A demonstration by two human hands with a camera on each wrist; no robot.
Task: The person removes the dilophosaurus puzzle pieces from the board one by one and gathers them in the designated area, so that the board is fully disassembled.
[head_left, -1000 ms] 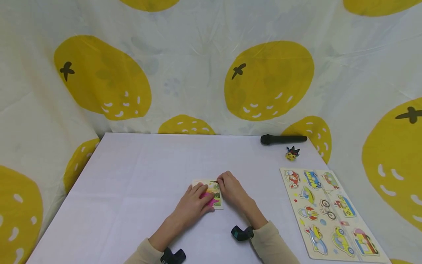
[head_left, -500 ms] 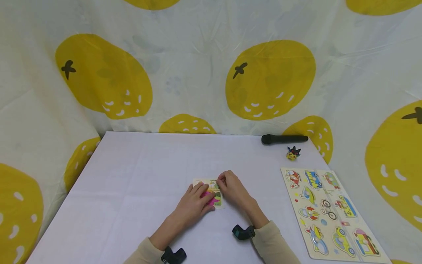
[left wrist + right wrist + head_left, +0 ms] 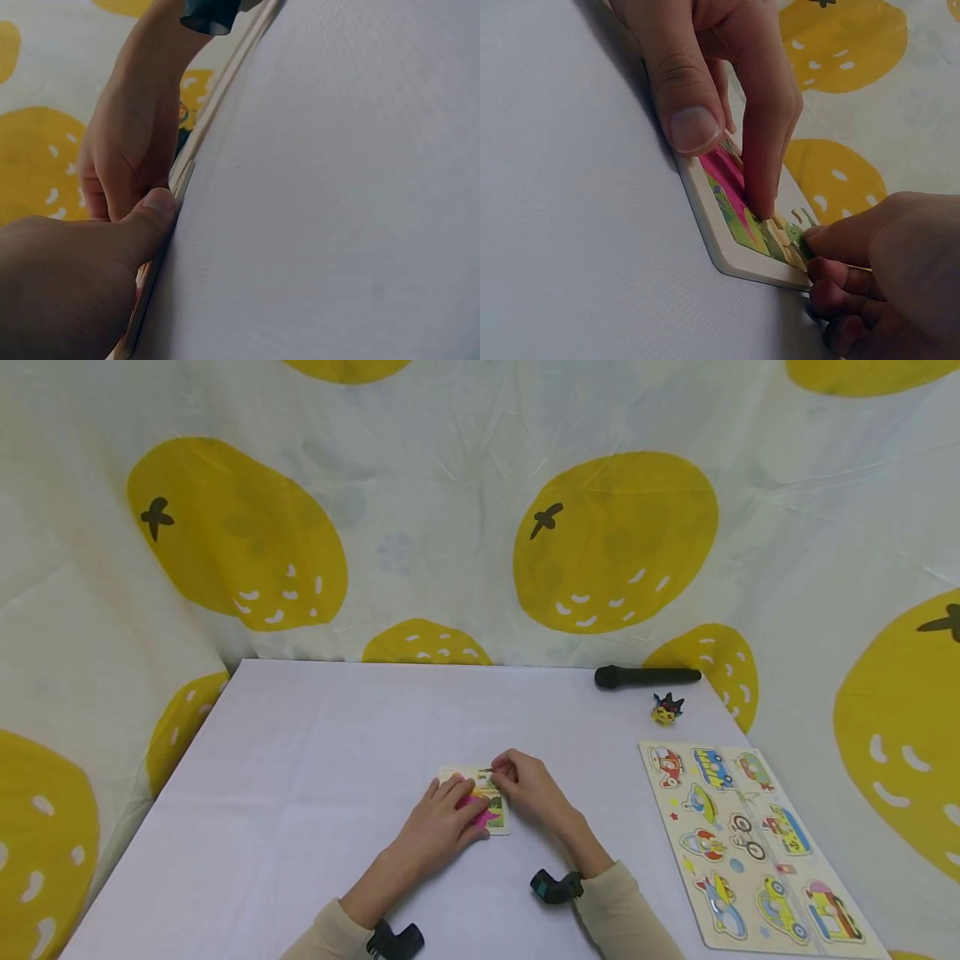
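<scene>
A small jigsaw puzzle board (image 3: 504, 822) with a cream frame and a bright pink figure (image 3: 724, 176) on green lies mid-table. My left hand (image 3: 442, 827) rests on it from the left, fingers spread over the picture and covering much of it. In the left wrist view its thumb (image 3: 159, 202) lies at the board's near edge. My right hand (image 3: 531, 789) is at the far right corner, pinching a small thin puzzle piece (image 3: 487, 769) between thumb and index finger. Green shows on the piece (image 3: 804, 244) in the right wrist view, close over the frame; the fingertips hide part of it.
On the right lies a large wooden vehicle puzzle board (image 3: 678, 852). Behind it stand a small yellow-and-black figurine (image 3: 666, 710) and a black microphone (image 3: 647, 677) near the table's back edge. A patterned curtain (image 3: 435, 527) hangs behind the white table (image 3: 300, 735).
My right fingertips have shifted slightly left over the board's far corner, and the pinched piece now shows more edge-on. The left hand stays in place on the board.
</scene>
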